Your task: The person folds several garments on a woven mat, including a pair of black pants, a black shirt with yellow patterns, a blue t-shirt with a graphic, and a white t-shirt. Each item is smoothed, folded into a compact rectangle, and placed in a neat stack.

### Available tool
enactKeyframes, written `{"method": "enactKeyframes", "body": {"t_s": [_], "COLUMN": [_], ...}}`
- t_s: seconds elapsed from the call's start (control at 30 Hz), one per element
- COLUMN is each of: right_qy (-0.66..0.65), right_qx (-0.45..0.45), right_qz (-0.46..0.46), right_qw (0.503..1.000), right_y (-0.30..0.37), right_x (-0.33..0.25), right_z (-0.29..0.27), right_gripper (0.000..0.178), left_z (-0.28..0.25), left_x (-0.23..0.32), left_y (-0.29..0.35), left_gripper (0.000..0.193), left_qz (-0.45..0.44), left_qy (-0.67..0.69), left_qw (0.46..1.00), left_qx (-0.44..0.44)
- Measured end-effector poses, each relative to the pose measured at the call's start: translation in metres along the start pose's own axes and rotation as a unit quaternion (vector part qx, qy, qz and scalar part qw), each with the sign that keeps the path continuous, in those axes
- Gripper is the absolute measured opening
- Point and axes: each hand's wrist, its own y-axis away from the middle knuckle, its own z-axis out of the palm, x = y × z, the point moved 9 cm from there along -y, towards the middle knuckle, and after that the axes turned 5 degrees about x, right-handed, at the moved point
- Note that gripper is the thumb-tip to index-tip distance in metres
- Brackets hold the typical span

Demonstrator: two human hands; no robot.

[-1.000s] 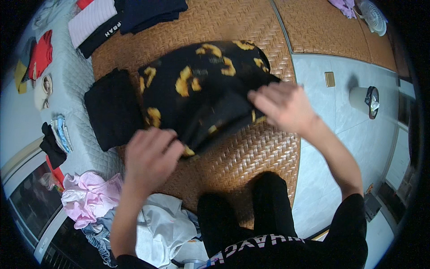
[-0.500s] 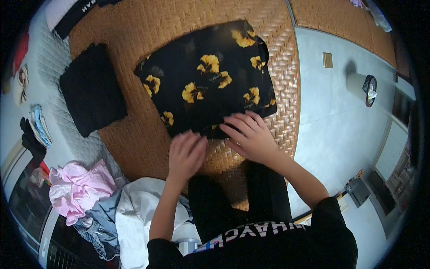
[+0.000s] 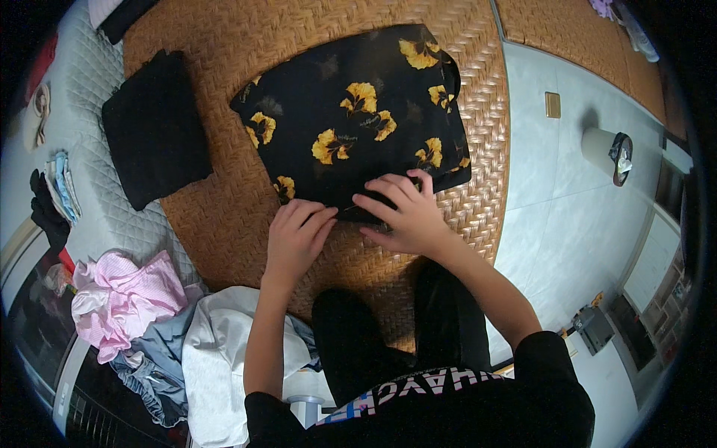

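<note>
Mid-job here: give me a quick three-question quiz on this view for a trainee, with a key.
1. True or false: the patterned black cloth lies on the woven mat.
2. Where is the plain black cloth relative to it? A: left; B: right; C: underneath.
3. Fill in: the left hand and right hand are at its ____ edge (near/far from the wearer).

Key: 1 true; 2 A; 3 near.
</note>
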Motion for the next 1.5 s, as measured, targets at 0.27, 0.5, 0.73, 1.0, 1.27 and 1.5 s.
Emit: {"method": "enactKeyframes", "body": {"t_s": [0.27,0.5,0.73,1.0,1.27,1.5], "right_qy": [0.111,0.065,0.033,0.16,0.087,0.151], "right_qx": [0.11,-0.12,0.095,-0.238,-0.076,0.011], "right_qz": [-0.022,0.155,0.041,0.003,-0.055,-0.107], "right_qw": [0.987,0.978,0.994,0.958,0.992,0.983], "right_y": [0.028,0.017,-0.107,-0.167,-0.189,-0.132], "right_x": [0.02,0.04,0.07,0.123,0.034,-0.012], "right_z": [0.009,-0.002,-0.097,-0.049,-0.171,-0.185], "right_gripper": [0.023,0.027,0.056,0.054,0.035,0.043], "left_z": [0.0,0.004,-0.08,-0.043,-0.198,-0.196], "left_x": [0.021,0.006,-0.045,-0.107,0.005,0.066], "left_y": [0.025,0.022,-0.121,-0.16,-0.153,-0.103], "left_gripper": [0.024,0.026,0.062,0.057,0.047,0.044], "left_qz": [0.1,0.087,-0.03,-0.157,-0.01,0.086], "left_qy": [-0.059,-0.034,-0.11,-0.029,-0.168,-0.21], "left_qw": [0.993,0.995,0.975,0.953,0.984,0.974], "left_qx": [0.004,-0.016,0.188,-0.259,-0.051,0.011]}}
